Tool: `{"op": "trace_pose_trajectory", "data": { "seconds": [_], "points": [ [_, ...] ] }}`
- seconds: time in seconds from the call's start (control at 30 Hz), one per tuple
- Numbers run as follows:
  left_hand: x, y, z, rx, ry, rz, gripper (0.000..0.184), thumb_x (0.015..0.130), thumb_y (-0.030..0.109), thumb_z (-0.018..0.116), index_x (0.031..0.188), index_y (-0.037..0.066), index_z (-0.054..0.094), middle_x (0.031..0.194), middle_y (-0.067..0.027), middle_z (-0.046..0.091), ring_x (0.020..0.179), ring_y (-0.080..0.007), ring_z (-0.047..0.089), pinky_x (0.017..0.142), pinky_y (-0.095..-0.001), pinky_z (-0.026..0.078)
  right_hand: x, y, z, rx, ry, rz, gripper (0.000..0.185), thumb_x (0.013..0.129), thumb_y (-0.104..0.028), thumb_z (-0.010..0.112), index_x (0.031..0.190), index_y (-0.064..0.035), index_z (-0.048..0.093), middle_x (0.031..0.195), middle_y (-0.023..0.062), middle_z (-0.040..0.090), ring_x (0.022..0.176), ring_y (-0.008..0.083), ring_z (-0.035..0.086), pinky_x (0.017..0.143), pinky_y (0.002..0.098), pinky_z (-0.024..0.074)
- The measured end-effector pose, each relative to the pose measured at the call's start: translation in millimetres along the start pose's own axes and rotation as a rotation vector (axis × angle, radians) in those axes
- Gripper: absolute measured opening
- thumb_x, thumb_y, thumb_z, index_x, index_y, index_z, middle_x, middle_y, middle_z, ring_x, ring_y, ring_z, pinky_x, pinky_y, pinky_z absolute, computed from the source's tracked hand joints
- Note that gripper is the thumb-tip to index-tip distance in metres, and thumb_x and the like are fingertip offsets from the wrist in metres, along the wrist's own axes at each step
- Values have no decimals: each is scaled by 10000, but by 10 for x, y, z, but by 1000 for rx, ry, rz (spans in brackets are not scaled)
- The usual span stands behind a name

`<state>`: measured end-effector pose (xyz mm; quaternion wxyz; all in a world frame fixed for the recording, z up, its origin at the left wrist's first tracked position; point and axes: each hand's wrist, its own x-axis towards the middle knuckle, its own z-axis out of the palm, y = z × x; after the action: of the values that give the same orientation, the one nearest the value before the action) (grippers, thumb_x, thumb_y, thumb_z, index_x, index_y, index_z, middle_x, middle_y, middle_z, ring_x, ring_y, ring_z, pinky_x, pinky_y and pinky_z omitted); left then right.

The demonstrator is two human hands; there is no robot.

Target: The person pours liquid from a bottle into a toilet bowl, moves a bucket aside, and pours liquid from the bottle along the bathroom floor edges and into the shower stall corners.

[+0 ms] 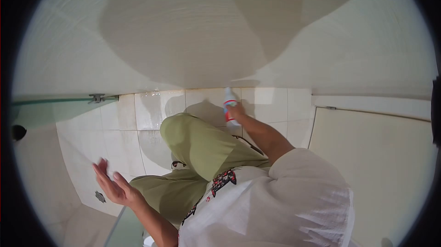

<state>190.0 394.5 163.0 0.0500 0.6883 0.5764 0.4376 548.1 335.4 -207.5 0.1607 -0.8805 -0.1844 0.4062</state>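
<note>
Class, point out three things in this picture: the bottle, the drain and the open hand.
Bottle (228, 103): head view, on its label, beside the gripping fingers.
Drain (100, 197): head view, middle of its grate.
Left hand (118, 193): head view, on the palm.

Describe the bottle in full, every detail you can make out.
The bottle looks like smooth plastic: white, with a pale, narrower end and red and blue markings on its body. The right hand grips it around the middle, covering part of the markings. Its narrower end points toward the seam where the wall meets the tiled floor. Any lettering is too small to read, and its contents cannot be seen.
</note>
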Motion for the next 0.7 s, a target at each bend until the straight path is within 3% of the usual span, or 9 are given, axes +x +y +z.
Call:
{"op": "trace_pose_trajectory", "data": {
  "seconds": [0.03, 0.17, 0.27, 0.4, 0.47, 0.5, 0.57, 0.7],
  "points": [
    [222, 163, 75, 18, -27, 119, 444, 917, 101, 449, 1320, -71, 383, 1238, -229, 476, 1103, -322, 521, 945, -408, 406, -82, 78, -293, 36, 73, 83, 703, 686, -456, 696, 1142, 39, 495, 1050, 221, 605, 928, 345, 617, 785, 413, 503],
    [896, 810, 417, -40, 21, 583, 454, 895, 44, 484, 1324, -57, 377, 1388, -215, 321, 1281, -336, 358, 1042, -460, 326, 154, 543, -1000, -3, 156, 161, 741, 687, -461, 695, 1178, 42, 461, 1076, 221, 599, 964, 345, 609, 807, 421, 500],
    [1067, 1287, 671, -73, 88, 699, 498, 879, 71, 516, 1341, -37, 365, 1402, -221, 298, 1312, -343, 303, 1053, -468, 304, 85, 542, -951, -23, 157, 158, 760, 680, -472, 691, 1197, 29, 449, 1086, 225, 595, 985, 351, 601, 824, 424, 493],
    [732, 1653, 949, -5, -43, 633, 617, 825, 105, 583, 1368, -26, 321, 1419, -232, 270, 1319, -369, 275, 1070, -458, 261, -59, 235, -678, -71, 65, 105, 756, 671, -483, 684, 1206, 0, 458, 1093, 233, 590, 989, 359, 597, 842, 412, 484],
    [331, 1530, 1230, -299, -279, 514, 599, 814, 55, 554, 1365, -26, 332, 1421, -233, 273, 1284, -389, 330, 1052, -441, 279, -80, 212, -694, -28, -4, 118, 732, 674, -479, 683, 1192, -6, 472, 1095, 233, 588, 998, 358, 592, 852, 400, 480],
    [161, 1508, 1310, -235, -407, 503, 544, 764, 34, 569, 1276, -88, 430, 1367, -284, 323, 1272, -415, 339, 1042, -456, 279, -49, 282, -770, -8, 4, 128, 732, 674, -479, 683, 1192, -6, 472, 1095, 233, 588, 998, 358, 592, 852, 400, 480],
    [-86, 1426, 1511, -227, -608, 514, 500, 768, 19, 564, 1261, -20, 489, 1319, -173, 451, 1267, -381, 360, 1025, -436, 293, 71, 533, -964, 5, 96, 165, 714, 674, -481, 685, 1165, -2, 487, 1093, 224, 591, 1007, 340, 593, 853, 403, 480],
    [-224, 1276, 1747, -207, -685, 484, 472, 774, 22, 571, 1243, 9, 520, 1260, -143, 495, 1197, -362, 415, 994, -427, 319, 342, 1025, -1613, 13, 298, 290, 704, 672, -484, 696, 1139, 4, 496, 1078, 215, 599, 1000, 323, 600, 853, 414, 482]
  ]
}}
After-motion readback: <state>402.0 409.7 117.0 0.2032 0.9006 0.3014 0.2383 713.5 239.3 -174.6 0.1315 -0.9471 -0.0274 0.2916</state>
